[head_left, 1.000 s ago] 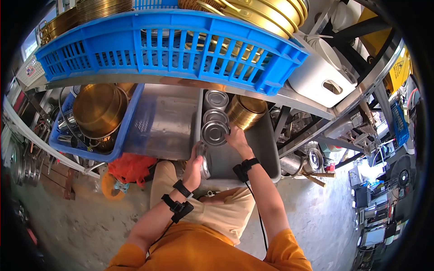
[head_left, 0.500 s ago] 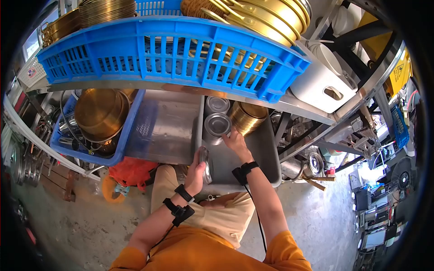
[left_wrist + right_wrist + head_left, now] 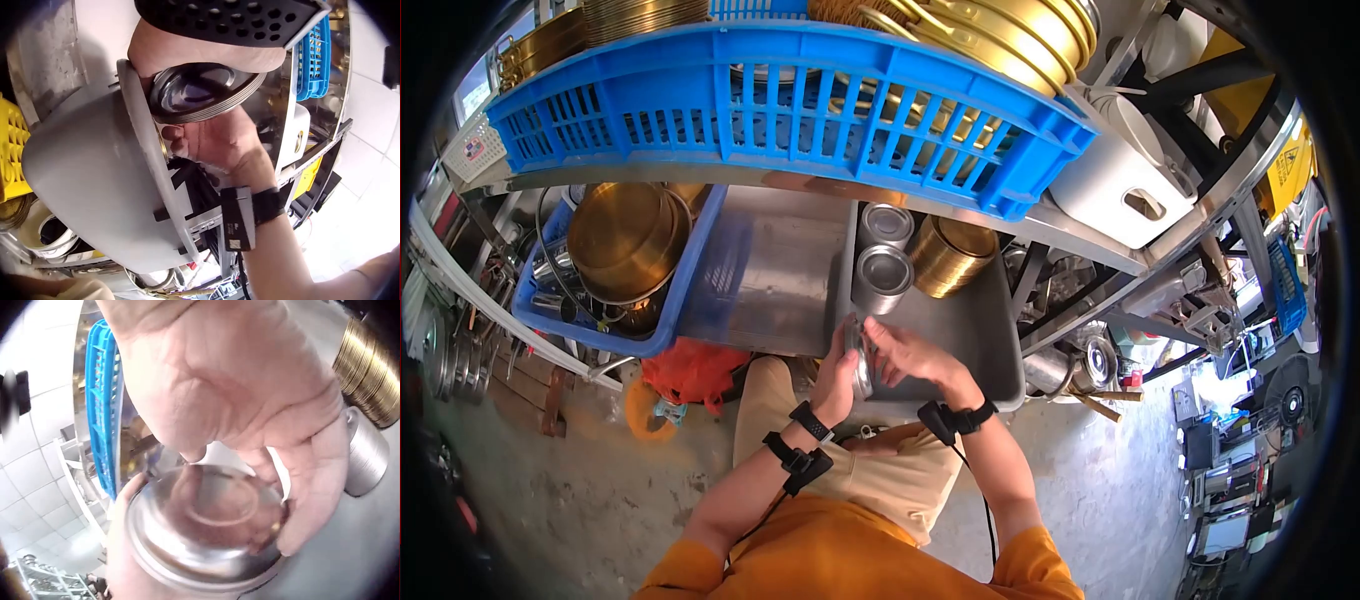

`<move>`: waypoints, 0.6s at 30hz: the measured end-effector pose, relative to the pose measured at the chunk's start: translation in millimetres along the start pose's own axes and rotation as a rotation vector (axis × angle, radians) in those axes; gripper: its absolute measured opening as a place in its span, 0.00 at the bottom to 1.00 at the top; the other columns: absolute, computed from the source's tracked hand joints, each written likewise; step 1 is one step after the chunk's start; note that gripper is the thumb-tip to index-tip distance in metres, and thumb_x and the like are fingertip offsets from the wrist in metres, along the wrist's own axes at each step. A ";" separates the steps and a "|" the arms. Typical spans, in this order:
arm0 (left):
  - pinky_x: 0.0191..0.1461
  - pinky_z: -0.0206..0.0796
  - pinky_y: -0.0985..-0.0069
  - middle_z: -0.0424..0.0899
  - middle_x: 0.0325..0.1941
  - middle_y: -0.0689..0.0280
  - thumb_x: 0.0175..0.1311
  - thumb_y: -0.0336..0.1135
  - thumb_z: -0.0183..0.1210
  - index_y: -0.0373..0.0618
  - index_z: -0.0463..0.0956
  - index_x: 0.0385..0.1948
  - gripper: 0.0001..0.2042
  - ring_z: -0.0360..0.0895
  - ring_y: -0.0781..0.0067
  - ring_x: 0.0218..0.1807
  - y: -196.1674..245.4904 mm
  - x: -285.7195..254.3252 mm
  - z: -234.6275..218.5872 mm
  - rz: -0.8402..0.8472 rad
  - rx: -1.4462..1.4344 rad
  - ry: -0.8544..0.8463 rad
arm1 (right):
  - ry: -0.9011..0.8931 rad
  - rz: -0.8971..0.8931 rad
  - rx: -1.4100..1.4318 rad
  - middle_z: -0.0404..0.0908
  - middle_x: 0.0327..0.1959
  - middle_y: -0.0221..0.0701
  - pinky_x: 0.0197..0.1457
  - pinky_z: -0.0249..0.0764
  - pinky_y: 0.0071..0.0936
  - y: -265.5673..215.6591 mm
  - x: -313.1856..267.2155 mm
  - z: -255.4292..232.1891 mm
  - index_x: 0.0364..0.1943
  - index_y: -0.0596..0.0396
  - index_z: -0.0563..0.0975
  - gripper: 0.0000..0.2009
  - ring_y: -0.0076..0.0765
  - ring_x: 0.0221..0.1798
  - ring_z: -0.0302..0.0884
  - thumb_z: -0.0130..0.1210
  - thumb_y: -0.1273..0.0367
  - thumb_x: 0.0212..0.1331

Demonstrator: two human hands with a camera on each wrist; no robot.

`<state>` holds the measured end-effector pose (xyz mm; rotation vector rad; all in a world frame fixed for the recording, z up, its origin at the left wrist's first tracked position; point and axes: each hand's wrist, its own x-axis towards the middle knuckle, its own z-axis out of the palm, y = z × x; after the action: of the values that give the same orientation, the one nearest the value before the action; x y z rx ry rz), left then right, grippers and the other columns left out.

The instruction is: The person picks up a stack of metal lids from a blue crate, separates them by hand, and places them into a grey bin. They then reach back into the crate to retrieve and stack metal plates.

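Head view: we have the left hand (image 3: 836, 380) at the near left corner of a grey tub (image 3: 975, 335), its grip closed round a small stack of steel dishes (image 3: 860, 365) stood on edge. Left wrist view confirms a stack — several thin rims nested tight, a hollow face toward us. Right hand (image 3: 910, 357) is at the far side of the same dishes, palm toward them, its grip spread, thumb apart from the fingers. Right wrist view: fingers at the rim, their reflection in the shiny face (image 3: 212, 503); we cannot tell how firmly they touch.

Inside the tub, farther off, we note two steel stacks (image 3: 884, 280), one behind the other, and a brass stack (image 3: 950, 262) just to their right. Left of it, a clear bin (image 3: 765, 255), then a blue bin (image 3: 683, 310) with a brass pot (image 3: 625, 245). Above, on a steel shelf (image 3: 1090, 238) — a blue crate (image 3: 670, 75) and a white holder (image 3: 1105, 185).
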<state>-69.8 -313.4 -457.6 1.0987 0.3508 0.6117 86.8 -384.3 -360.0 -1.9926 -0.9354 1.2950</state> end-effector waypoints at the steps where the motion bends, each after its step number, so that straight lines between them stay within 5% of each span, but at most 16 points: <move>1: 0.69 0.59 0.69 0.71 0.65 0.55 0.71 0.53 0.42 0.39 0.52 0.75 0.36 0.70 0.64 0.63 -1.2 0.2 1.8 0.092 0.106 0.006 | -0.011 -0.055 0.001 0.80 0.37 0.41 0.37 0.85 0.31 -7.5 -13.4 8.3 0.64 0.59 0.69 0.46 0.38 0.32 0.84 0.34 0.29 0.65; 3: 0.66 0.64 0.66 0.75 0.60 0.59 0.72 0.56 0.42 0.40 0.51 0.76 0.37 0.74 0.64 0.58 1.3 -0.3 6.2 0.170 0.211 0.012 | -0.016 -0.071 0.043 0.78 0.41 0.45 0.37 0.86 0.33 -3.6 -20.7 13.9 0.65 0.64 0.67 0.47 0.40 0.32 0.85 0.33 0.29 0.66; 5: 0.72 0.57 0.60 0.69 0.68 0.42 0.70 0.54 0.44 0.35 0.50 0.75 0.38 0.69 0.45 0.69 13.1 -4.0 10.3 0.262 0.383 -0.040 | -0.031 -0.018 0.101 0.77 0.45 0.47 0.39 0.86 0.34 2.4 -22.8 15.6 0.68 0.59 0.63 0.47 0.42 0.34 0.85 0.32 0.29 0.65; 9: 0.70 0.61 0.56 0.69 0.66 0.38 0.69 0.58 0.44 0.38 0.50 0.76 0.40 0.70 0.37 0.66 10.9 -1.8 12.0 0.370 0.522 -0.029 | -0.065 -0.030 0.283 0.75 0.54 0.48 0.43 0.85 0.34 14.6 -24.4 22.5 0.74 0.53 0.55 0.45 0.43 0.39 0.85 0.32 0.31 0.67; 18: 0.67 0.63 0.57 0.71 0.65 0.39 0.68 0.61 0.42 0.40 0.51 0.76 0.41 0.72 0.37 0.64 23.2 -2.9 23.2 0.340 0.575 -0.073 | 0.033 -0.174 0.428 0.72 0.59 0.48 0.46 0.84 0.33 30.2 -30.7 25.9 0.77 0.56 0.49 0.44 0.39 0.42 0.82 0.39 0.38 0.70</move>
<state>-65.9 -324.6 -426.9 1.7508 0.2838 0.7932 61.5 -424.3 -376.6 -1.5633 -0.7243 1.2389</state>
